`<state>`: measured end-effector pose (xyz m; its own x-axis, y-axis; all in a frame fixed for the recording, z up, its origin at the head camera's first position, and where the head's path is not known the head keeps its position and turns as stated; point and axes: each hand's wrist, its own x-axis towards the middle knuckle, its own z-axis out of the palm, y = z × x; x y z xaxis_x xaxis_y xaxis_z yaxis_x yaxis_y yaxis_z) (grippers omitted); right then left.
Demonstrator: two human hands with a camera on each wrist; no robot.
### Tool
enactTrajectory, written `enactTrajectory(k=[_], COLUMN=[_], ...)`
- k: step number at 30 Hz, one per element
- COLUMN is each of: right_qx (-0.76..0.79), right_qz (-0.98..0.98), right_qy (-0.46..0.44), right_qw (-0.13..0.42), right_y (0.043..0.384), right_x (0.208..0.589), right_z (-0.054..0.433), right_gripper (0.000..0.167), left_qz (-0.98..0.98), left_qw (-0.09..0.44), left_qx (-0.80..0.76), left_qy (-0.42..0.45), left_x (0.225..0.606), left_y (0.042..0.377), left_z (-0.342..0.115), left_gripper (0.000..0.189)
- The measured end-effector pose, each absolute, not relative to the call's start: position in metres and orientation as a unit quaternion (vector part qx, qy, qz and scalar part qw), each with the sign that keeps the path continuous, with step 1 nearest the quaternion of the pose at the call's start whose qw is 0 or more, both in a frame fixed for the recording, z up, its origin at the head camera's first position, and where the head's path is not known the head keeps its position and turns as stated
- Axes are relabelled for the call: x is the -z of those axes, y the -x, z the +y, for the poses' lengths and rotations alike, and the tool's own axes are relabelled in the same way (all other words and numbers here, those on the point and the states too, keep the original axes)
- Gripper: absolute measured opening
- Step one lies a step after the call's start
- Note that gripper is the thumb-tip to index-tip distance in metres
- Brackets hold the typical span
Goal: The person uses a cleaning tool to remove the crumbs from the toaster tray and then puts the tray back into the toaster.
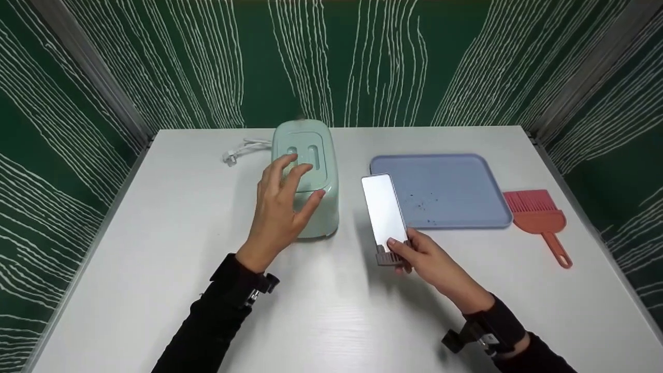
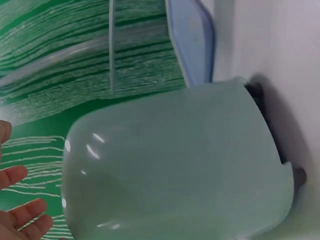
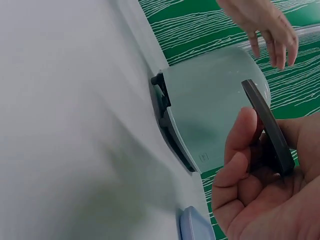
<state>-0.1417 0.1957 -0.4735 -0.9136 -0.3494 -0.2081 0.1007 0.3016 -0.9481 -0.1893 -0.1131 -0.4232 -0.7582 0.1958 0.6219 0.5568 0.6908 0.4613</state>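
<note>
A mint-green toaster [image 1: 306, 207] with a slotted top stands left of centre on the white table. Over its top hovers my left hand [image 1: 279, 202], fingers spread and slightly bent, holding nothing; in the left wrist view its fingertips [image 2: 32, 212] show beside the toaster's upper end. My right hand [image 1: 422, 256] pinches a flat, shiny crumb tray [image 1: 384, 210] by its grey-brown ridged end, thumb on the upper face. That tray is raised in front of the blue serving tray [image 1: 461, 191] and appears edge-on in the right wrist view.
Dark crumbs [image 1: 422, 202] lie on the blue serving tray. To its right rests a red dustpan and brush set [image 1: 541, 220]. A white cord with a plug [image 1: 230, 157] lies behind the toaster at left. Green walls with white lines border the table [image 1: 331, 321].
</note>
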Motion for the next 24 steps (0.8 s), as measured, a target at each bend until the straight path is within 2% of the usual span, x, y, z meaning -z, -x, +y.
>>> enactTrajectory(k=[3, 7, 11, 16, 24], right_qx=[0.591, 0.599, 0.600, 0.600, 0.617], right_qz=[0.774, 0.757, 0.747, 0.732, 0.695], right_qy=[0.088, 0.090, 0.093, 0.107, 0.105], right_qw=[0.212, 0.245, 0.272, 0.305, 0.355], right_y=[0.137, 0.127, 0.115, 0.100, 0.087], right_x=[0.475, 0.482, 0.491, 0.499, 0.505], right_z=[0.194, 0.189, 0.183, 0.171, 0.151], right_gripper=[0.044, 0.051, 0.047, 0.044, 0.040], left_qz=[-0.897, -0.915, -0.922, -0.924, -0.916], left_qw=[0.261, 0.214, 0.180, 0.173, 0.192], left_qx=[0.287, 0.258, 0.253, 0.252, 0.258], left_qy=[0.213, 0.224, 0.230, 0.231, 0.241], left_x=[0.432, 0.440, 0.443, 0.443, 0.445], left_y=[0.199, 0.208, 0.212, 0.213, 0.212], left_z=[-0.122, -0.130, -0.134, -0.134, -0.135], left_gripper=[0.054, 0.068, 0.073, 0.072, 0.070])
